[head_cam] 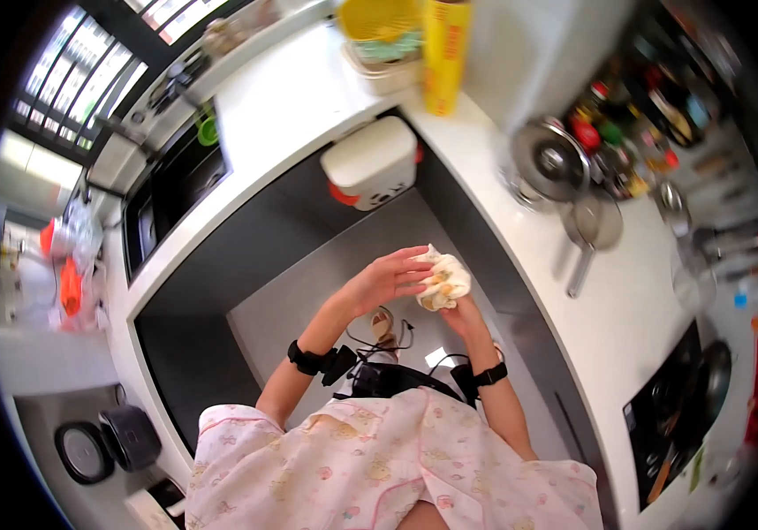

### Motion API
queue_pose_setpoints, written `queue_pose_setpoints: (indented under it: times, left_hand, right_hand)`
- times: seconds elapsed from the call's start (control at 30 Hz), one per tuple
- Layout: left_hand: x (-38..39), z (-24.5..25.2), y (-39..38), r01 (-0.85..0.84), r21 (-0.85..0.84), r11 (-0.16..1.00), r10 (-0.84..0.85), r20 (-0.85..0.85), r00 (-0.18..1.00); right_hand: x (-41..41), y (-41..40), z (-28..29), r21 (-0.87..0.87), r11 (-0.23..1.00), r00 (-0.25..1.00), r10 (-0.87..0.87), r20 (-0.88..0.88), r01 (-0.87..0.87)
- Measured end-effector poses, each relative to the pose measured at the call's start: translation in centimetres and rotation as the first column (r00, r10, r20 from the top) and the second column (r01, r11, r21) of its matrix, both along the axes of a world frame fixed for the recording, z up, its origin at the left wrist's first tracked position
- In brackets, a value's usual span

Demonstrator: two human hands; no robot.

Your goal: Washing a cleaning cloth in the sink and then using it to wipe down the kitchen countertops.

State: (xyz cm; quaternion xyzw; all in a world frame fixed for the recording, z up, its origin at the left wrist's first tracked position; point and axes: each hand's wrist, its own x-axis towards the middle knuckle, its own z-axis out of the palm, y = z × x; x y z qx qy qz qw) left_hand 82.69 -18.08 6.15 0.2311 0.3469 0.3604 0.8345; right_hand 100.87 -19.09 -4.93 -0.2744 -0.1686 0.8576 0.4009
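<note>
My right hand [466,319] grips a bunched white cloth [453,281] with yellow and greenish patches, from below. The cloth is raised in front of my body, above the floor between the counters. Its folds hide most of my right fingers. To the left, my left hand [397,277] has its fingers stretched and spread, their tips against or just in front of the cloth's left side. I see no thing of its own in that hand.
A white bin [372,159] with red side parts hangs under the counter [286,86] ahead. At right are a steel pot with a lid [551,159], a strainer [591,225] and a black cooktop [664,411]. The sink [177,185] lies left; a cable [409,331] dangles near my feet.
</note>
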Motion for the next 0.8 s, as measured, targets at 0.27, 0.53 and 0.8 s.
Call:
queue_pose_setpoints:
  times: [0.27, 0.53, 0.8]
  left_hand:
    - [-11.2, 2.8, 1.5, -0.181, 0.186, 0.966, 0.193, -0.047, 0.980]
    - [-15.0, -10.8, 13.0, 0.287, 0.541, 0.791, 0.545, -0.835, 0.073]
    - [-13.3, -18.3, 20.8, 0.663, 0.291, 0.690, 0.534, -0.823, -0.194]
  right_hand:
    - [-9.6, 5.3, 1.9, 0.097, 0.995, 0.962, 0.001, -0.272, 0.026]
    - [-5.2, 13.2, 0.2, 0.158, 0.987, 0.985, 0.033, -0.169, -0.006]
    - [-0.9, 22.5, -2.3, 0.080, 0.980, 0.972, 0.166, 0.164, -0.181]
